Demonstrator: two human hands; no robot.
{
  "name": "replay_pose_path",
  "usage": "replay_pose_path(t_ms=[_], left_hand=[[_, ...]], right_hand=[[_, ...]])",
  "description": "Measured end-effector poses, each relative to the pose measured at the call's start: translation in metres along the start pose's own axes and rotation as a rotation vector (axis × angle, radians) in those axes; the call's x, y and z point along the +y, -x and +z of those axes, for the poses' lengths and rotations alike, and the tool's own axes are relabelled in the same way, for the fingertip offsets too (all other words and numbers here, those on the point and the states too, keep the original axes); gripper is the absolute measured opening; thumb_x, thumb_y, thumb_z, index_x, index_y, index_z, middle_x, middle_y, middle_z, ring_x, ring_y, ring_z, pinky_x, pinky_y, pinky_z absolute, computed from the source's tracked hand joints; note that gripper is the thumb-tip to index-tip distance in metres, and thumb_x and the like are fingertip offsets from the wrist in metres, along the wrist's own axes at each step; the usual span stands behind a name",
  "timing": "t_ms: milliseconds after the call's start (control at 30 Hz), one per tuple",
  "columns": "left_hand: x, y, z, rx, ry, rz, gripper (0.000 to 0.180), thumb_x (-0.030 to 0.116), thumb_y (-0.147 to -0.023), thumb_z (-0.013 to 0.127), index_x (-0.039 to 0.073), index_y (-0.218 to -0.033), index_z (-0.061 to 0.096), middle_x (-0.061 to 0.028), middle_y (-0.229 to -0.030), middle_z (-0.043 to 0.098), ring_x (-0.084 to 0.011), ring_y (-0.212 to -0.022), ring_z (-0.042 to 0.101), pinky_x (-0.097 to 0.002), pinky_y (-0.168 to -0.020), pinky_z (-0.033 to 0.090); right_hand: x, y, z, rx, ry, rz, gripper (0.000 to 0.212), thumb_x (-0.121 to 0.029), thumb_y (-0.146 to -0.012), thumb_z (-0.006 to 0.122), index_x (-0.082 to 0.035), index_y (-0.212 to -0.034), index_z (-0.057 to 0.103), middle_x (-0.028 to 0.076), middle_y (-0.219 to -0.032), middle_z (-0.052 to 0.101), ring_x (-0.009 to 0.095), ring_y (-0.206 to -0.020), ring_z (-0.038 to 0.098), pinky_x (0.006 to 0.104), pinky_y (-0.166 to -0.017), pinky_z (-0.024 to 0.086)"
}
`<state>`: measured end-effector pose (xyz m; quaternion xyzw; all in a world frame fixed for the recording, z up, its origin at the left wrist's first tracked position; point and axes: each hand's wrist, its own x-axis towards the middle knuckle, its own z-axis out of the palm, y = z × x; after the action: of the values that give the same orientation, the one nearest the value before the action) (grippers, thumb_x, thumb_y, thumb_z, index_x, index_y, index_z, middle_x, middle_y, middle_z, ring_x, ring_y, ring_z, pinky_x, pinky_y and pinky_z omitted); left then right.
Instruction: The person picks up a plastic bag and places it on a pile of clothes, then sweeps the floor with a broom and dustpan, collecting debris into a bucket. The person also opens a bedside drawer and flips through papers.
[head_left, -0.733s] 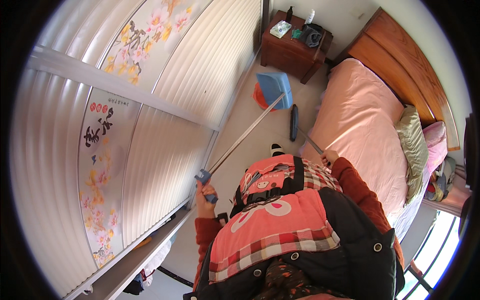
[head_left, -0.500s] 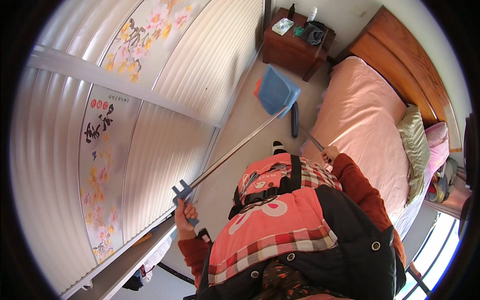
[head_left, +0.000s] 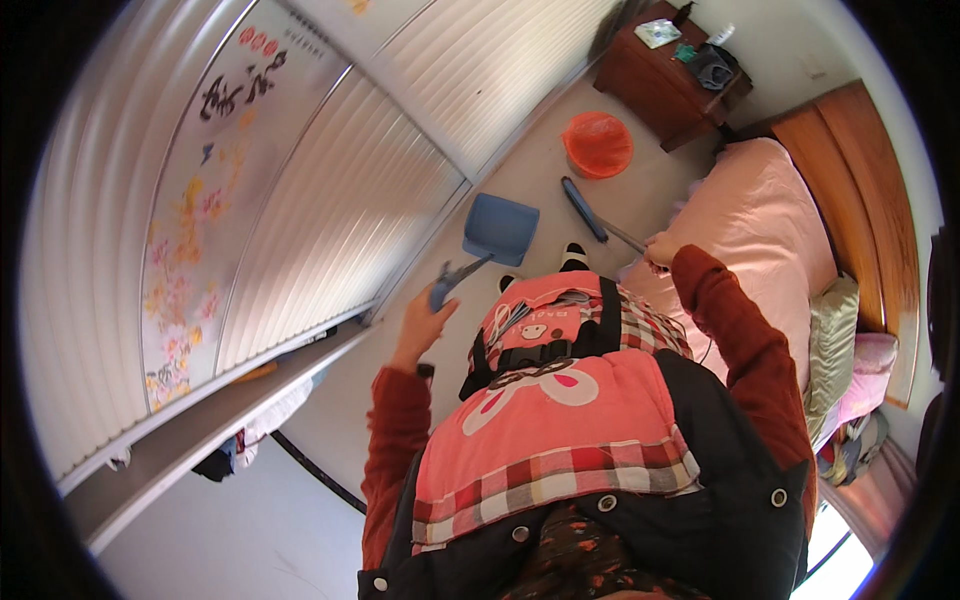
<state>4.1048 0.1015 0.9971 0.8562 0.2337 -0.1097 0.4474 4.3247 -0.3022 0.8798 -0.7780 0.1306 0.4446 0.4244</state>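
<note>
Two rust-red sleeves: mine, one on each side of my pink apron with its checked band, worn with a black padded garment.
Left hand: fingers closed around the grip end of the blue dustpan.
Right hand: fingers curled around the handle of the broom, beside the bed.
Shoes: dark and white, poking out past my apron.
Blue dustpan: ahead of my left hand, near the wardrobe doors; I cannot tell whether its pan touches the floor.
Broom head: dark and long, slanting over the pale floor, between my shoes and the orange bin.
Bed: pink-covered, along my right.
Orange bin: round, beyond the broom head, near the bedside cabinet.
Bedside cabinet: dark reddish wood, a packet and a dark cloth-like bundle on top.
</note>
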Motion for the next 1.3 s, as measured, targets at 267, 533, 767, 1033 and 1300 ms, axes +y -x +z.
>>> replay_pose_path(t_ms=[267, 533, 767, 1033, 1300], left_hand=[[-0.026, -0.046, 0.052, 0.028, -0.306, 0.125, 0.044, 0.030, -0.077, 0.067, 0.006, -0.113, 0.056, -0.0224, -0.084, 0.063, -0.0410, -0.080, 0.059, -0.0429, -0.070, 0.047], [-0.024, -0.053, 0.057, 0.035, -0.352, 0.104, 0.045, 0.034, -0.079, 0.064, 0.010, -0.115, 0.055, -0.0200, -0.085, 0.064, -0.0384, -0.079, 0.061, -0.0449, -0.069, 0.048], [-0.030, -0.059, 0.060, 0.056, -0.378, 0.080, 0.044, 0.033, -0.078, 0.065, 0.010, -0.115, 0.055, -0.0211, -0.085, 0.064, -0.0386, -0.079, 0.062, -0.0439, -0.069, 0.048], [-0.036, -0.067, 0.068, 0.060, -0.309, 0.047, 0.044, 0.033, -0.079, 0.064, 0.009, -0.115, 0.054, -0.0204, -0.085, 0.064, -0.0384, -0.079, 0.061, -0.0446, -0.070, 0.048], [-0.045, -0.058, 0.071, 0.074, -0.319, 0.058, 0.044, 0.033, -0.079, 0.064, 0.010, -0.114, 0.053, -0.0202, -0.085, 0.064, -0.0388, -0.079, 0.061, -0.0450, -0.070, 0.048]], right_hand=[[-0.062, -0.004, 0.029, -0.059, -0.220, 0.110, 0.011, 0.007, -0.071, 0.054, 0.000, -0.062, 0.050, 0.009, -0.049, 0.044, 0.018, -0.038, 0.046, 0.0324, -0.033, 0.034], [-0.086, -0.077, 0.067, 0.050, 0.162, -0.084, 0.009, 0.001, -0.076, 0.048, 0.002, -0.077, 0.057, 0.013, -0.051, 0.049, 0.022, -0.039, 0.049, 0.0343, -0.033, 0.034], [-0.092, -0.137, 0.117, 0.392, 0.575, -0.281, 0.014, -0.007, -0.076, 0.050, 0.003, -0.073, 0.059, 0.020, -0.056, 0.057, 0.029, -0.044, 0.058, 0.0413, -0.039, 0.043], [-0.028, -0.034, 0.043, -0.119, 0.386, -0.027, 0.035, -0.006, -0.078, 0.048, -0.009, -0.110, 0.063, 0.007, -0.057, 0.055, 0.015, -0.041, 0.051, 0.0307, -0.034, 0.040], [0.004, -0.013, 0.057, 0.133, 0.881, -0.717, 0.046, -0.010, -0.068, 0.057, -0.012, -0.114, 0.061, 0.023, -0.079, 0.064, 0.036, -0.070, 0.064, 0.0424, -0.064, 0.051]])
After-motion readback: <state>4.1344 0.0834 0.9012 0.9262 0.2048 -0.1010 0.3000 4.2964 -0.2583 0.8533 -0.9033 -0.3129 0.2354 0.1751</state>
